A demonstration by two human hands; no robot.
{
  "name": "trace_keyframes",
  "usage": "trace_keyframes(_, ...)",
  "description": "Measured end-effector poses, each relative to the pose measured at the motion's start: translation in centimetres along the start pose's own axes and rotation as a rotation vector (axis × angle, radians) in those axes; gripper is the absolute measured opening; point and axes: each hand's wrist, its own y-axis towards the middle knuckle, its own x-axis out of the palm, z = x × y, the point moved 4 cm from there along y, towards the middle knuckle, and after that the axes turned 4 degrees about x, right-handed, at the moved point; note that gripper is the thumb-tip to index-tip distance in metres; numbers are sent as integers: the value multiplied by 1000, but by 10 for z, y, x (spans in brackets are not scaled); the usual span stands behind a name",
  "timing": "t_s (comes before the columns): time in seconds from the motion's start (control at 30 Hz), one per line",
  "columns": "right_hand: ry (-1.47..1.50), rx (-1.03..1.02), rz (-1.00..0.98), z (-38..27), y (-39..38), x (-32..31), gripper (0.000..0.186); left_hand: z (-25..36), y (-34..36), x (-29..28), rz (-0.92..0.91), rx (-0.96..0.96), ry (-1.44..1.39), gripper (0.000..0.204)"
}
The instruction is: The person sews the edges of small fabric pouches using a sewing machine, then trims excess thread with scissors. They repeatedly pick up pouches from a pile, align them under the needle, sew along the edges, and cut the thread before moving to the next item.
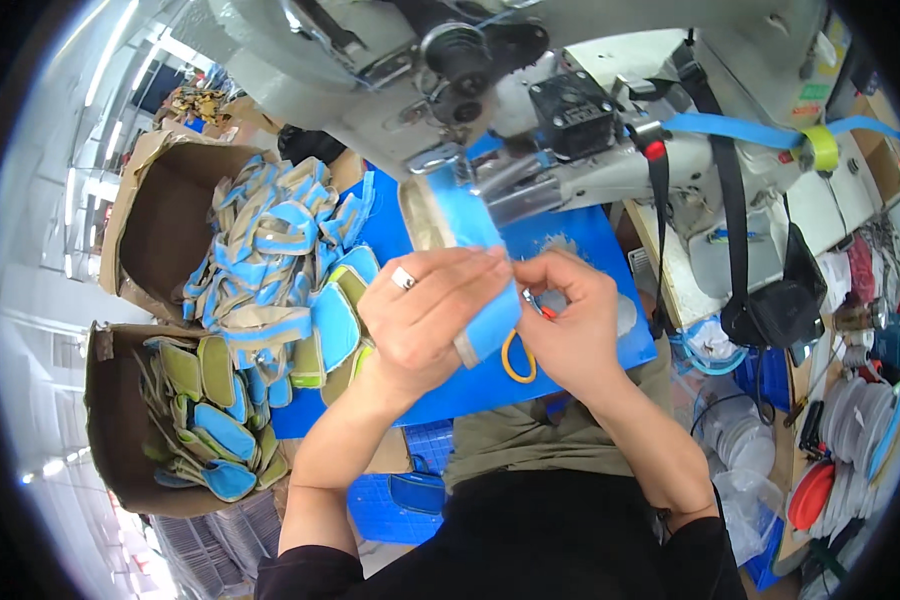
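My left hand [425, 305], a ring on one finger, grips a blue and beige fabric strip [440, 215] whose far end is under the metal head of a sewing machine [450, 90]. My right hand [570, 310] is closed beside it, fingertips at the strip's right edge. Among those fingers is a small metal and red object [546, 310], too hidden to make out. A yellow-orange scissor handle [520, 365] shows just below, on or over the blue tabletop [600, 360].
Piled fabric straps [255, 250] and blue-green padded pieces [325, 330] lie left, beside cardboard boxes [130, 280] [115, 420]. Blue tape [730, 128] runs across the machine at upper right. A shelf with white spools [840, 420] and a red one [805, 495] stands right.
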Motion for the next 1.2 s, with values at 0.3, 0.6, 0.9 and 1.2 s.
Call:
trace_keyframes(0.3,84,56,0,8,18,9,13,-22,9,3,-23,36,27,28)
trace_keyframes(0.6,248,89,-31,13,28,17,15,-40,10,7,21,64,99,26)
trace_keyframes(0.9,392,116,-279,-39,-17,19,27,-49,-18,9,157,-379,-292,25)
trace_keyframes(1.2,121,-40,105,10,13,18,32,-53,-23,3,175,-387,-311,28)
